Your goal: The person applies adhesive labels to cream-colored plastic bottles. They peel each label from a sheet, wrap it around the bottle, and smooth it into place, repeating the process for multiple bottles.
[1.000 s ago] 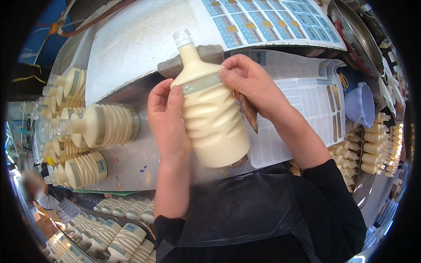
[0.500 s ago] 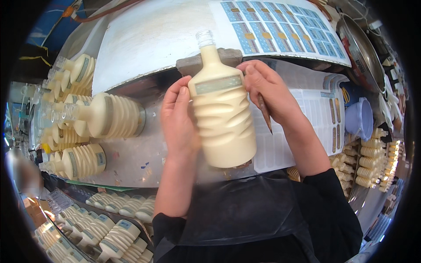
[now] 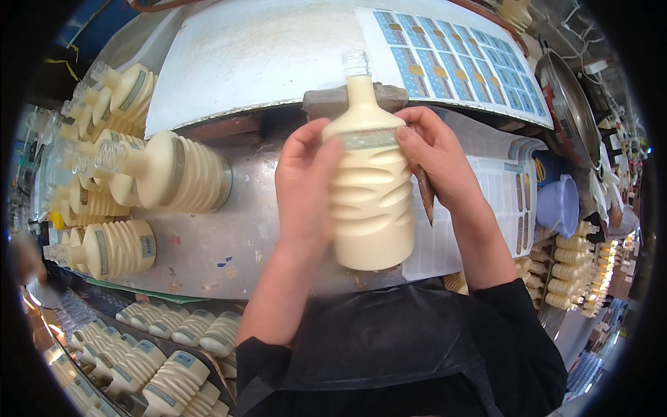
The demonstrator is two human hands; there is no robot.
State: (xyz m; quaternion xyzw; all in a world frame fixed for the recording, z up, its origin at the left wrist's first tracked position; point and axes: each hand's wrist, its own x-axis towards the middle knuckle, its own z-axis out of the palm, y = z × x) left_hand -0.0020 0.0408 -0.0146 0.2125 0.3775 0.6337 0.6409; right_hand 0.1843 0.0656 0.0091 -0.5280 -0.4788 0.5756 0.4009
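Note:
A cream bottle (image 3: 373, 215) with a rippled body and a clear glass neck lies with its neck away from me, its upper part against a grey block (image 3: 325, 104). A narrow, patterned label strip (image 3: 369, 139) runs across its shoulder. My left hand (image 3: 300, 174) is curled on the bottle's left side, its thumb blurred near the strip's left end. At the strip's right end, my right hand (image 3: 445, 160) presses with its thumb, fingers bent behind. A pointed brown tool (image 3: 424, 196) is tucked in that hand, tip toward me.
Several similar bottles (image 3: 182, 174) lie at the left, more on a lower rack (image 3: 177, 379). Label sheets (image 3: 451, 59) rest on a white board (image 3: 257, 59); a backing sheet (image 3: 479, 181) lies right. Beyond are a lilac bucket (image 3: 558, 205) and a metal pan (image 3: 571, 104).
The view has shifted slightly. My left thumb has moved onto the bottle's front near the strip, and my right thumb now presses the strip's right end.

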